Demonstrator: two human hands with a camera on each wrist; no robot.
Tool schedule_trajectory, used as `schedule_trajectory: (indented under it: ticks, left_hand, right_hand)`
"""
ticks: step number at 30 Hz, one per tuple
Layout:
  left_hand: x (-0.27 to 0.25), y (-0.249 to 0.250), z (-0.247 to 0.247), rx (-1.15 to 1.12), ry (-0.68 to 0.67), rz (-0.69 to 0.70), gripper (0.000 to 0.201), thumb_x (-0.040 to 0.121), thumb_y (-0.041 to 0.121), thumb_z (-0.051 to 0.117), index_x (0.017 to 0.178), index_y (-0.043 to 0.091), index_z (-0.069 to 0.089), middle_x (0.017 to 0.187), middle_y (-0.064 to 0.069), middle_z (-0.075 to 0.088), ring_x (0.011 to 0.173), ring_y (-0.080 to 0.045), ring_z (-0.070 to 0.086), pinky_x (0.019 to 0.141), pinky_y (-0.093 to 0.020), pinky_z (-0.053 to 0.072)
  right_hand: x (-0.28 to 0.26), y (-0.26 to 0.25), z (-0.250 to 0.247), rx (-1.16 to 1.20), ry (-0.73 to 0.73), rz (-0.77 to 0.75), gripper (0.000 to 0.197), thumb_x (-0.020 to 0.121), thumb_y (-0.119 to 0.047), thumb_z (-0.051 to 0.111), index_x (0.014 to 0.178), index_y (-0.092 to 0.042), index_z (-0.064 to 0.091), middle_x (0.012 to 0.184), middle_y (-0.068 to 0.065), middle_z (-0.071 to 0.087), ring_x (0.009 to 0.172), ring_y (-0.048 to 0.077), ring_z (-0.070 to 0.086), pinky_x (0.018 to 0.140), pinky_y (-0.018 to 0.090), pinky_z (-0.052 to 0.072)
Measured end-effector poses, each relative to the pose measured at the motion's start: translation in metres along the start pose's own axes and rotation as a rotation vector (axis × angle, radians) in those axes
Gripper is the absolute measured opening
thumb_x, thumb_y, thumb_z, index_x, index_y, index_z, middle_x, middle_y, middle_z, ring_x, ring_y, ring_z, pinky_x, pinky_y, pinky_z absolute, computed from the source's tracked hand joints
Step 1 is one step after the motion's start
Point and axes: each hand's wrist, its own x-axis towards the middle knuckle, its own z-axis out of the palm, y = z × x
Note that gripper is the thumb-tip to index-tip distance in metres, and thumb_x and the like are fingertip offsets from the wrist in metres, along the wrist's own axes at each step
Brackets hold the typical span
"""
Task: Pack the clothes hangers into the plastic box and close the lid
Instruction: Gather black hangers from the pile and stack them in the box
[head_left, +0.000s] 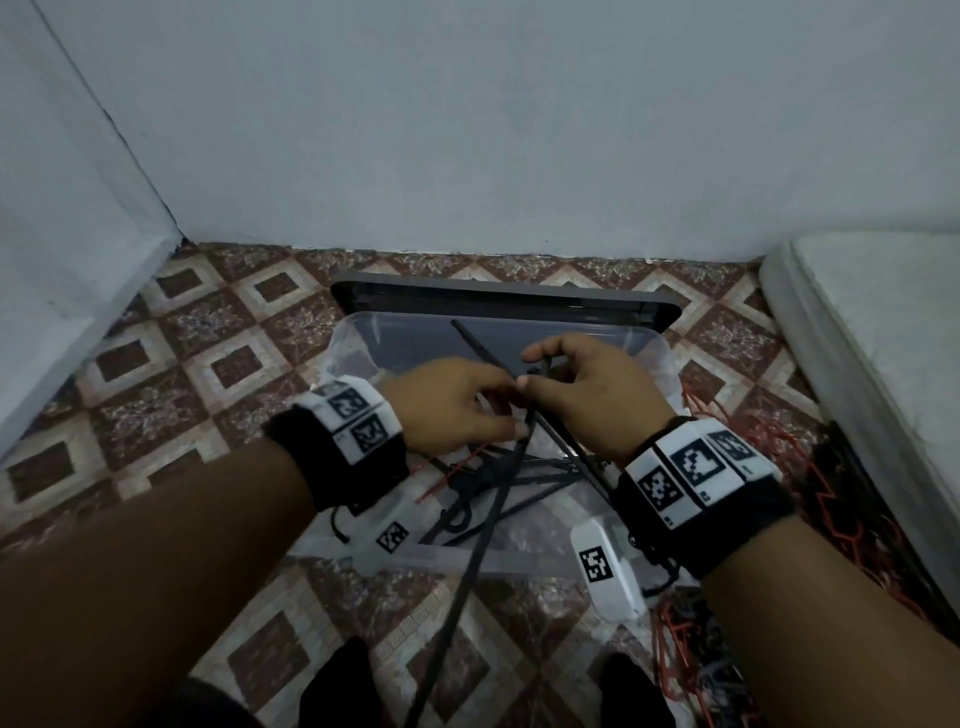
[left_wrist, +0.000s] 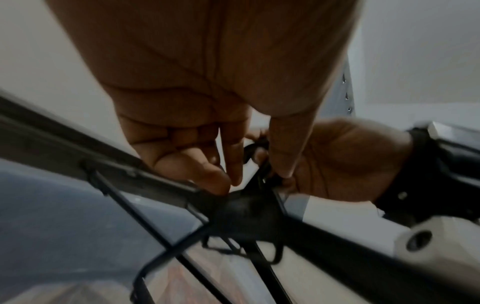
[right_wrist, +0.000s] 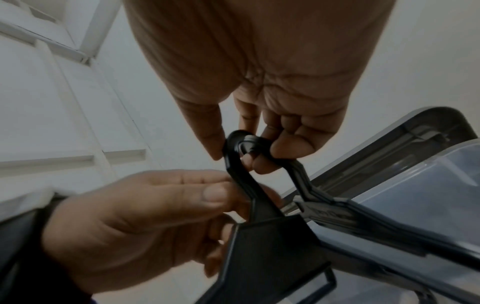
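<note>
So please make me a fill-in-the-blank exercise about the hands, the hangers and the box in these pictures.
1. Both hands, left hand and right hand, hold black ____ by their hooks.
2. The plastic box has its lid ____.
3. The gray lid lies between the box and the ____.
4. More hangers, red and black, lie on the floor to the box's ____.

Missing words: hangers; off; wall; right

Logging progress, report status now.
Both hands, left and right, grip two hooked-together black hangers over the clear plastic box. Lid off behind. Orange hangers still outside.
</note>
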Motion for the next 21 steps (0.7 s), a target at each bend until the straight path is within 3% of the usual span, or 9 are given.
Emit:
schedule_trajectory:
  ticks: [3, 6, 8, 9, 12, 14, 16, 19, 21]
  left_hand:
    - [0.010, 0.000, 0.021, 0.001, 0.063, 0.052, 0.019, 0.090, 0.044, 0.063, 0.102, 0.031, 0.068, 0.092, 0.015, 0.066, 0.073, 0.012, 0.057, 0.060, -0.007, 0.039]
    - [0.011, -0.002, 0.021, -0.015, 0.133, 0.061, 0.005, 0.090, 0.043, 0.063, 0.086, 0.041, 0.062, 0.085, 0.017, 0.065, 0.069, 0.013, 0.055, 0.057, -0.008, 0.036]
    - [0.010, -0.006, 0.014, -0.039, 0.185, 0.051, 0.011, 0.090, 0.046, 0.063, 0.079, 0.046, 0.061, 0.078, 0.018, 0.064, 0.067, 0.011, 0.057, 0.059, -0.012, 0.040]
    - [0.009, -0.009, 0.010, -0.053, 0.202, 0.034, 0.010, 0.090, 0.048, 0.062, 0.082, 0.043, 0.064, 0.079, 0.016, 0.067, 0.068, 0.008, 0.060, 0.061, -0.015, 0.044]
    - [0.004, -0.018, -0.003, -0.039, 0.236, 0.001, 0.026, 0.092, 0.052, 0.056, 0.095, 0.031, 0.070, 0.082, 0.010, 0.071, 0.069, 0.002, 0.063, 0.064, -0.022, 0.046]
    - [0.001, -0.024, -0.012, 0.001, 0.270, -0.023, 0.030, 0.093, 0.053, 0.052, 0.095, 0.029, 0.069, 0.075, 0.007, 0.071, 0.062, 0.003, 0.062, 0.058, -0.017, 0.043]
    - [-0.002, -0.030, -0.018, 0.029, 0.279, -0.052, 0.031, 0.094, 0.053, 0.051, 0.097, 0.028, 0.069, 0.073, 0.007, 0.071, 0.059, 0.004, 0.063, 0.053, -0.010, 0.041]
    - [-0.005, -0.035, -0.019, 0.092, 0.294, -0.079, 0.029, 0.094, 0.050, 0.052, 0.086, 0.026, 0.066, 0.065, 0.006, 0.068, 0.054, 0.002, 0.062, 0.049, -0.012, 0.039]
    - [-0.005, -0.036, -0.015, 0.148, 0.332, -0.096, 0.031, 0.094, 0.048, 0.054, 0.079, 0.023, 0.064, 0.058, 0.007, 0.065, 0.051, 0.001, 0.059, 0.047, -0.013, 0.037]
  right_hand:
    - [-0.003, -0.003, 0.000, 0.064, -0.013, -0.029, 0.021, 0.085, -0.035, 0.071, 0.104, -0.030, 0.064, 0.081, -0.001, 0.069, 0.072, 0.011, 0.065, 0.060, 0.020, 0.046]
    - [-0.002, -0.002, -0.005, 0.106, -0.094, -0.042, 0.032, 0.086, -0.032, 0.070, 0.117, -0.030, 0.062, 0.078, 0.003, 0.066, 0.070, 0.014, 0.062, 0.068, 0.030, 0.052]
    - [0.000, 0.001, -0.012, 0.079, -0.136, -0.060, 0.046, 0.088, -0.024, 0.069, 0.130, -0.031, 0.055, 0.079, 0.001, 0.062, 0.073, 0.016, 0.060, 0.074, 0.036, 0.052]
    - [0.001, 0.003, -0.015, 0.028, -0.129, -0.072, 0.052, 0.088, -0.023, 0.068, 0.136, -0.032, 0.049, 0.081, 0.000, 0.061, 0.074, 0.016, 0.060, 0.073, 0.034, 0.052]
    - [0.002, 0.008, -0.021, -0.152, -0.046, -0.100, 0.064, 0.091, -0.023, 0.065, 0.146, -0.035, 0.034, 0.084, -0.006, 0.062, 0.076, 0.011, 0.060, 0.065, 0.018, 0.044]
    - [0.002, 0.010, -0.025, -0.182, 0.034, -0.090, 0.058, 0.091, -0.021, 0.063, 0.144, -0.033, 0.041, 0.097, -0.005, 0.067, 0.086, 0.012, 0.063, 0.071, 0.017, 0.048]
    - [0.004, 0.010, -0.030, -0.191, 0.159, -0.082, 0.044, 0.091, -0.019, 0.063, 0.133, -0.030, 0.055, 0.111, -0.004, 0.069, 0.096, 0.014, 0.064, 0.084, 0.025, 0.052]
    - [0.008, 0.011, -0.038, -0.224, 0.281, -0.077, 0.030, 0.090, -0.018, 0.062, 0.118, -0.028, 0.067, 0.112, -0.005, 0.070, 0.097, 0.015, 0.066, 0.090, 0.031, 0.053]
    - [0.008, 0.012, -0.039, -0.187, 0.271, -0.052, 0.029, 0.090, -0.018, 0.062, 0.117, -0.027, 0.067, 0.110, -0.005, 0.071, 0.094, 0.014, 0.067, 0.090, 0.035, 0.055]
